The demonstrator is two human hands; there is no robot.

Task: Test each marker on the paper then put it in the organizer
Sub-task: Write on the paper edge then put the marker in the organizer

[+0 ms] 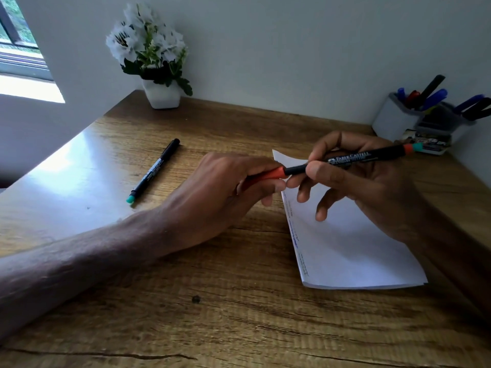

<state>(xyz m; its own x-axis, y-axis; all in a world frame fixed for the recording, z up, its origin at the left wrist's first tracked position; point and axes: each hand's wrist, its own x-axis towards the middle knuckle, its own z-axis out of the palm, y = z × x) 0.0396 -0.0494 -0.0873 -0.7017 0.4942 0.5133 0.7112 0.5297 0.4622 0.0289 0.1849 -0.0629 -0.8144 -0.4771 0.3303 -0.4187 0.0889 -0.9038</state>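
My right hand (pixel 372 181) grips the black barrel of a marker (pixel 353 158) held level above the paper (pixel 353 248). The marker has a red band and a teal end at its right tip. My left hand (pixel 231 192) is closed around the marker's red cap (pixel 268 175), which sits against the barrel. Faint blue marks run down the paper's left edge. A second black marker (pixel 154 171) with a teal end lies on the desk to the left. The grey organizer (pixel 414 120) stands at the back right corner and holds several pens.
A white pot of white flowers (pixel 159 62) stands at the back of the wooden desk (pixel 212 301) against the wall. A window is at the far left. The wall runs close along the right side of the desk.
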